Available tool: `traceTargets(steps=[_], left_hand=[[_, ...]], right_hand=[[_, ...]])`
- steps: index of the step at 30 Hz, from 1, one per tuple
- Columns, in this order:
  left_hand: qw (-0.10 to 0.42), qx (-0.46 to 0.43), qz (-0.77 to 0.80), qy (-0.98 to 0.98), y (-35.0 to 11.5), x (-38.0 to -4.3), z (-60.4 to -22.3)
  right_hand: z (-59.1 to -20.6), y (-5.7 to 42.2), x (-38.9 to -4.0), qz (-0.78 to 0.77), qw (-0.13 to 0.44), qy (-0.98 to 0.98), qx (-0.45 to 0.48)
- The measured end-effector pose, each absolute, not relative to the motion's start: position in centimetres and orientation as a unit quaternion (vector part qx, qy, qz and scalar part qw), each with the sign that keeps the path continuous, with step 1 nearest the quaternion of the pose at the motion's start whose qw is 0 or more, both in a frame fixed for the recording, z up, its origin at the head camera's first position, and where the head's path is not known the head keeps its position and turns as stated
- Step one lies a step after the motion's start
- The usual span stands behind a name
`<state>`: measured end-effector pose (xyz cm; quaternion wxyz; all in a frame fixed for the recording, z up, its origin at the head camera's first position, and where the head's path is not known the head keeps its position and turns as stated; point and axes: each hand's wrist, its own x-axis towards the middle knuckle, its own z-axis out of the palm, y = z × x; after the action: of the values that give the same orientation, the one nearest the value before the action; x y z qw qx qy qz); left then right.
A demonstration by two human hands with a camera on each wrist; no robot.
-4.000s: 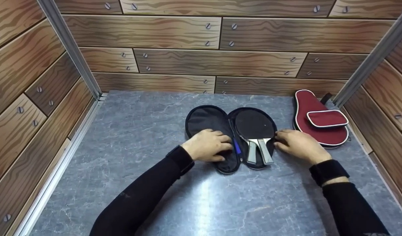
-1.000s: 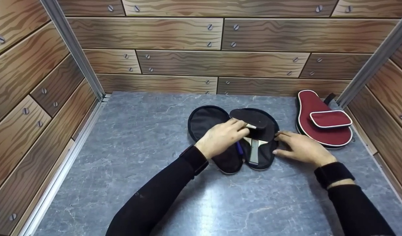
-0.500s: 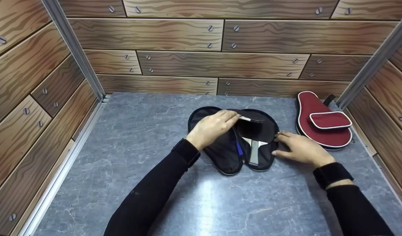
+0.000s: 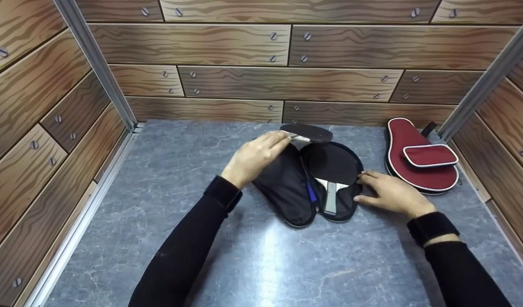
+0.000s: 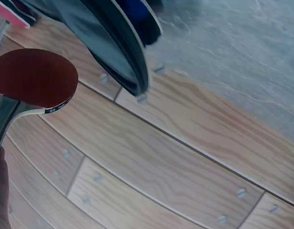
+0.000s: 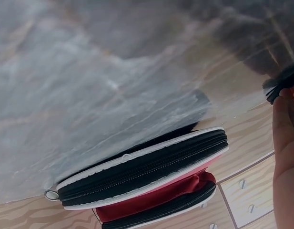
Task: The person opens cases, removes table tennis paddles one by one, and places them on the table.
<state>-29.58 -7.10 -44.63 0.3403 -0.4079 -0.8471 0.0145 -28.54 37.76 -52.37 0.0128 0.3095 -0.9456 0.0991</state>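
Note:
My left hand (image 4: 258, 157) holds a table tennis paddle (image 4: 308, 132) by its handle, raised above the far part of an unzipped black paddle case (image 4: 292, 202). The lifted paddle's black face shows in the head view; its red face (image 5: 35, 76) shows in the left wrist view. A second paddle (image 4: 333, 164), black with a grey handle, lies in the right half of the case, handle toward me. My right hand (image 4: 389, 194) holds the case's right rim with its fingertips. The lifted paddle and left hand cover the top of the case's left half.
A red paddle case (image 4: 415, 175) with white piping and a small pocket lies at the right rear, near the side wall. Its zip side (image 6: 147, 167) faces the right wrist camera. Wood-patterned walls (image 4: 236, 81) enclose the grey marbled tabletop (image 4: 193, 170) at the back and sides.
The left hand has picked one paddle off the other in the case and moved it up and to the left. The right hand has stayed at the case's rim.

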Motion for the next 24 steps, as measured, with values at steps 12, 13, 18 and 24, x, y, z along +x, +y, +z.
traceTargets(steps=[12,13,18,24], left_hand=[[0.373,-0.357,-0.035,-0.856,-11.6,-30.4,-45.2],[0.375,-0.353,-0.039,-0.856,-12.0,-30.5,-45.3],[0.386,-0.339,-0.055,-0.856,-13.7,-30.8,-45.8],[0.384,-0.319,-0.067,-0.864,-15.8,-31.1,-46.2]], right_hand=[[-52.3,37.6,-28.5,0.105,0.000,-0.949,0.296],[-52.3,37.5,-28.5,0.105,-0.002,-0.950,0.293],[-52.3,37.4,-28.6,0.107,-0.008,-0.952,0.288],[-52.4,37.6,-28.5,0.106,-0.012,-0.951,0.288]])
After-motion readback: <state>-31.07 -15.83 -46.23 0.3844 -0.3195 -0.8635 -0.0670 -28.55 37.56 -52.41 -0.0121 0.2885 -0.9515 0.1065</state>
